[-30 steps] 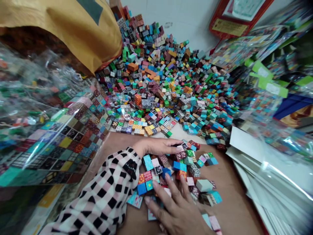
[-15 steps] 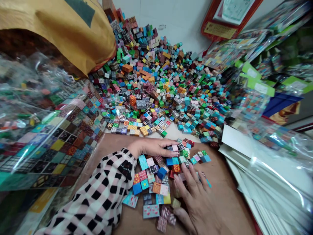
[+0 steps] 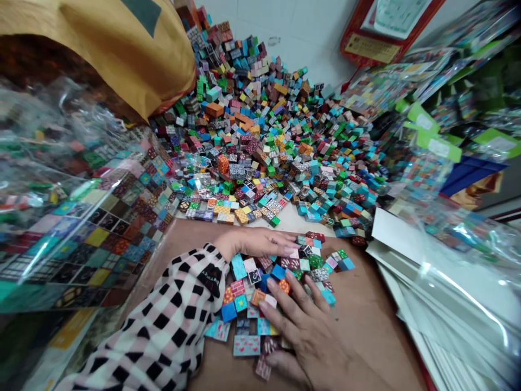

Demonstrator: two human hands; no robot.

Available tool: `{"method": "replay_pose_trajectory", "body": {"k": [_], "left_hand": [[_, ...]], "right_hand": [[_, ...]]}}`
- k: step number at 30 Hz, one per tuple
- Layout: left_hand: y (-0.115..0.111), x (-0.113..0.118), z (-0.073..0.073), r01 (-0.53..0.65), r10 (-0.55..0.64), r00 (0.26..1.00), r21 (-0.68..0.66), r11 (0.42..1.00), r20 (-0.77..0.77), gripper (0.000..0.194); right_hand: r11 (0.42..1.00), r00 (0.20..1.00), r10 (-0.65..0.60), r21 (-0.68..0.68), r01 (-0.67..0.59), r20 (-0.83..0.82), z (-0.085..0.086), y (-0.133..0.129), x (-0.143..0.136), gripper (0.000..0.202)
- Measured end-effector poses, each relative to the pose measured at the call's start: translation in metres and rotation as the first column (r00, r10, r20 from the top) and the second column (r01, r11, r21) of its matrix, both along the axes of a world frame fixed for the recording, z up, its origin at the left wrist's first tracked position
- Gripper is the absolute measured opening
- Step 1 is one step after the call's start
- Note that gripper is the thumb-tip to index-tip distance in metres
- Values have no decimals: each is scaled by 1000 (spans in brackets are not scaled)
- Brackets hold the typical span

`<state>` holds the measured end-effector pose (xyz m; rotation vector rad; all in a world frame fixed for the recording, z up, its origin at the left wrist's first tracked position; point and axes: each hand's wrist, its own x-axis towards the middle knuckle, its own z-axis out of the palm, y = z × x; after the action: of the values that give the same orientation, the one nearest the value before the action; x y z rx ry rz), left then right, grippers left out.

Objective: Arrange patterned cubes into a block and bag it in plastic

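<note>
Small patterned cubes lie spread in one layer on a brown board (image 3: 366,304) between my hands. My left hand (image 3: 258,241), in a black-and-white checked sleeve (image 3: 163,320), rests along the far left side of these cubes, its fingers stretched to the right and touching some. My right hand (image 3: 309,331) lies over the near right part with fingers spread, fingertips on cubes near a red-orange cube (image 3: 284,286). Its thumb touches a brick-patterned piece (image 3: 264,367) at the near edge. A light blue piece with red marks (image 3: 246,345) sits left of that thumb.
A large heap of mixed cubes (image 3: 260,146) rises against the wall behind the board. Plastic-wrapped cube sheets (image 3: 101,228) and a yellow bag (image 3: 134,54) stand at left. White flat boards (image 3: 407,244) and clear bags are stacked at right.
My right hand has shifted left across the cubes, its fingers now over the orange and red-orange ones. Several cubes under it have moved. My left hand stays nearly in place.
</note>
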<state>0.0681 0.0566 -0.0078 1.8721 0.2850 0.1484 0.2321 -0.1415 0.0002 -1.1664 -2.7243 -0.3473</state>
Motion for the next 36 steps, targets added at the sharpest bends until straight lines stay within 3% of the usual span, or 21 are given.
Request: {"method": "replay_pose_trajectory", "body": {"k": [4,7,12,14,18,25,31,36], "left_hand": [[-2,-1,-1,-71,73,997,-151,986,9,72],[-5,-3,1,-152,151,988,-258,954,-23,72],[-8,-5,6,-222,226,974,-344,912,-29,82],[-9,-4,7,-229,234,972,-358,905,-29,85],[-11,-2,8,-166,190,982,-453,876,8,94],[-10,-4,6,-184,200,980,-512,839,-25,81],[-10,-4,6,-196,215,976,-512,837,-21,81],[-10,-6,8,-238,249,967,-500,833,-46,88]], "right_hand": [[994,994,-106,-6,106,-12,1,0,-6,66],[991,991,-131,1,131,-37,0,-5,-13,73],[1000,1000,9,-3,-9,-10,-8,-11,-24,102],[999,1000,26,-41,-25,13,-7,-11,-26,107],[997,996,-68,-37,66,-55,5,-5,-22,102],[960,966,-258,-116,254,-22,7,29,-10,91],[931,980,-193,-308,197,45,17,48,-8,85],[929,983,-185,-321,182,21,18,53,-19,86]]}}
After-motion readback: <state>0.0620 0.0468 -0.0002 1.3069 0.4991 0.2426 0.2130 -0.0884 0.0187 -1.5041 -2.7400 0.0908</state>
